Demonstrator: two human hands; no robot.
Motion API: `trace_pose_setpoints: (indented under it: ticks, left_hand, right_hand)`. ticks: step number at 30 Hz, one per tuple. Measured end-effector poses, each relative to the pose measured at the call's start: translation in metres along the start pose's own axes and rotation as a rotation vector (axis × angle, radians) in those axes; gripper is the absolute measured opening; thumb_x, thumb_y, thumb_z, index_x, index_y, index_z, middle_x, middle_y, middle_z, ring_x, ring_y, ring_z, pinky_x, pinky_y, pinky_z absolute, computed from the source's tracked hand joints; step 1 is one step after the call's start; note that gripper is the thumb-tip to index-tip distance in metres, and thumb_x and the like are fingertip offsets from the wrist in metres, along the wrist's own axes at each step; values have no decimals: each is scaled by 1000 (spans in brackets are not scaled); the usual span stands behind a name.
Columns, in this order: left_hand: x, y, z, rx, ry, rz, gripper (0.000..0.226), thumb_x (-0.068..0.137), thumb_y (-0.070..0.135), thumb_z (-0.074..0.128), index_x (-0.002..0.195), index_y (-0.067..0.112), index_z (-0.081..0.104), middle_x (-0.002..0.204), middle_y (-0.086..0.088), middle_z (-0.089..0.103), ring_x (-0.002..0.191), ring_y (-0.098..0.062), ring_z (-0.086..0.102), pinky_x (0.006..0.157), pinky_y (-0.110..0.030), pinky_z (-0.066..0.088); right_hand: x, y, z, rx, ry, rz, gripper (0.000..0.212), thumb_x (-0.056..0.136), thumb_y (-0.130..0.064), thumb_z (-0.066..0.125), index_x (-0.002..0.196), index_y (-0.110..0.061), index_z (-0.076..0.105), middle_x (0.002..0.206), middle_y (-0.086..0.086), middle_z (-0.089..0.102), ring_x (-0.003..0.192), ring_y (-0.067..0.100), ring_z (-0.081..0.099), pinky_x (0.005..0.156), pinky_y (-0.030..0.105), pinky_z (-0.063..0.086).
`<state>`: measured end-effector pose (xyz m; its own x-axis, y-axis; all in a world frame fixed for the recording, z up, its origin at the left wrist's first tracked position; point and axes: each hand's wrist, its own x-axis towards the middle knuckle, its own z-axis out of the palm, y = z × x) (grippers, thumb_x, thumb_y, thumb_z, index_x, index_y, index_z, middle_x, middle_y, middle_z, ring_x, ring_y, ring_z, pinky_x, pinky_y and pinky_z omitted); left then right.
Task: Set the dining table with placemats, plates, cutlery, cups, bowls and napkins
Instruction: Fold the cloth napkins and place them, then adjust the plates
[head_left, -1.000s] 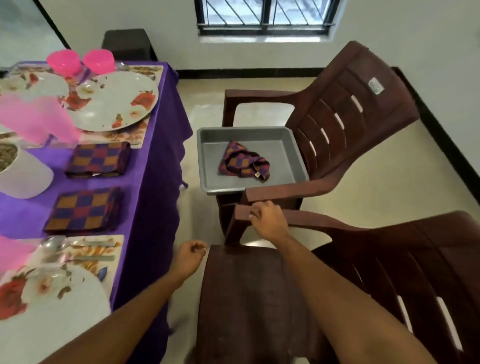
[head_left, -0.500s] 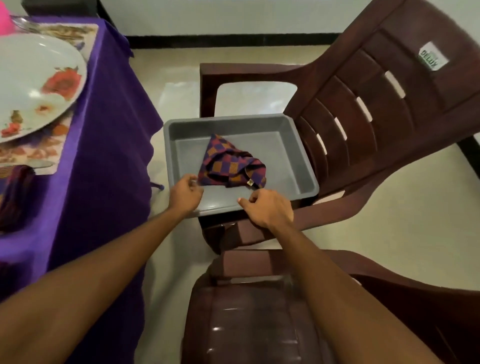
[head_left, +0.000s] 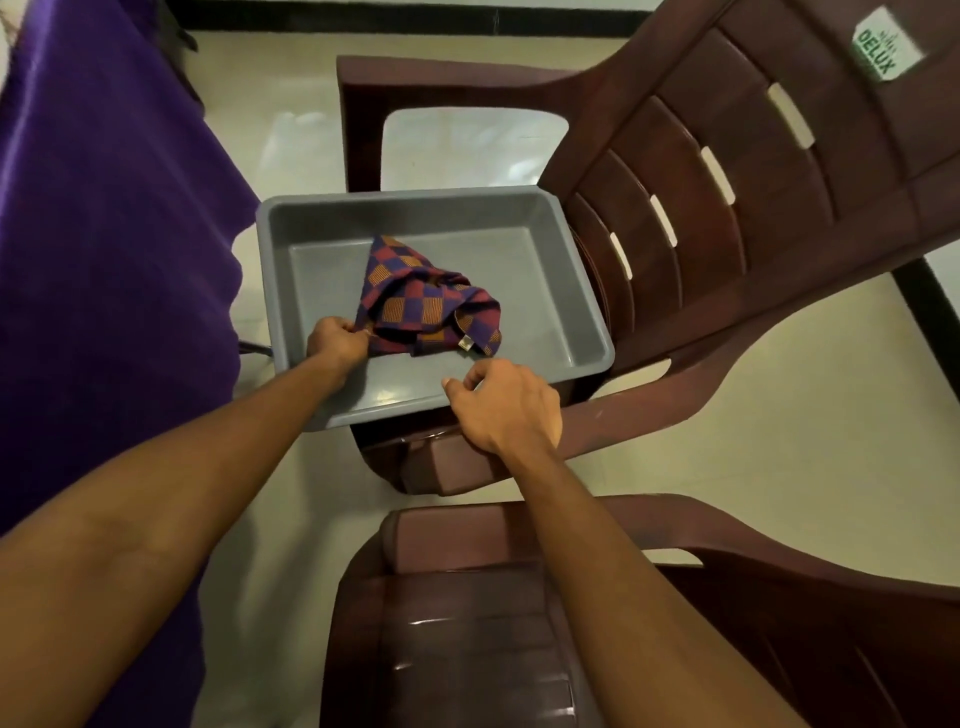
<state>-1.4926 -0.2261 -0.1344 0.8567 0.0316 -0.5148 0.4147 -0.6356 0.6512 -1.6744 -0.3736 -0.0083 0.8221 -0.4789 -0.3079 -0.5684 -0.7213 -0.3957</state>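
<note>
A purple cloth hangs off the counter's edge on the left and drops to a pale, glossy tiled floor. A black skirting strip runs along the far wall.

The left hand reaches into a grey tray and pinches the near left corner of the checked napkin. The napkin lies crumpled in the middle of the tray. A small tag on its near edge is too small to read.

The right hand hovers over the tray's near rim, its fingers loosely curled and holding nothing, apart from the napkin.

The tray sits on the seat of a brown plastic chair. A white sticker high on the chair's back reads "DELUX" in green. A second brown chair stands nearest.

Half a second ago the left hand was at the tray's near left rim, just short of the napkin. The plate and placemat then seen on the counter are now out of view.
</note>
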Motion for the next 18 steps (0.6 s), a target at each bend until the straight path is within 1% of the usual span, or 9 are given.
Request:
trace_pose_setpoints:
  ticks: [1,2,5,7,9,11,13,15,18]
  left_hand:
    - [-2,2,2,-15,31,10,26,92,32,68,71,19,57,72,-1,60,79,-25,59,67,-34,47]
    - [-6,7,1,-21,64,28,27,92,33,67,70,18,59,70,-1,59,77,-25,58,64,-33,44]
    - [-23,26,-12,-19,135,141,14,92,31,64,85,18,68,81,-3,65,81,-23,60,67,-28,40]
    - [-44,41,-26,23,157,291,14,94,27,61,96,17,70,87,-1,66,83,-18,59,72,-25,39]
    - [-74,56,-50,56,176,483,17,97,24,57,105,15,69,91,2,66,85,-13,58,75,-22,38]
    - [-106,69,-76,104,184,646,17,99,25,55,107,17,68,94,6,66,87,-10,58,76,-22,41]
    - [-132,80,-103,134,164,761,16,99,26,53,106,20,66,93,10,66,87,-10,61,78,-26,47]
    - [-160,94,-132,122,144,788,14,100,26,53,106,21,65,91,10,64,83,-6,59,76,-22,48]
    - [-211,111,-171,100,114,827,11,101,23,53,101,20,63,85,12,62,76,3,58,66,-9,43]
  right_hand:
    - [0,0,0,6,6,2,35,92,-56,54,88,-25,70,72,-8,57,72,15,52,72,33,39]
    - [-1,0,0,14,11,9,34,92,-56,55,88,-26,70,72,-8,56,72,15,51,72,33,38]
    - [-1,-1,-1,47,19,13,32,91,-56,55,89,-27,69,74,-8,57,75,16,53,73,34,41]
    - [-2,-1,-3,64,24,2,31,90,-56,55,90,-29,69,77,-9,60,78,17,56,75,35,45]
    - [-3,-1,-5,113,41,-17,31,91,-57,55,94,-30,69,79,-10,62,78,15,56,76,34,47]
    - [-6,-1,-7,145,61,-33,31,91,-57,56,96,-30,70,83,-8,66,78,15,56,74,32,46]
    - [-9,1,-7,197,100,-38,30,88,-55,59,99,-30,70,91,-6,72,85,20,63,75,33,50]
    - [-15,-3,-10,272,121,-54,28,85,-49,67,107,-31,70,99,-4,72,94,22,65,82,35,52]
    - [-44,-11,-19,519,156,-64,35,83,-33,78,116,-25,67,104,-1,66,94,18,62,89,41,53]
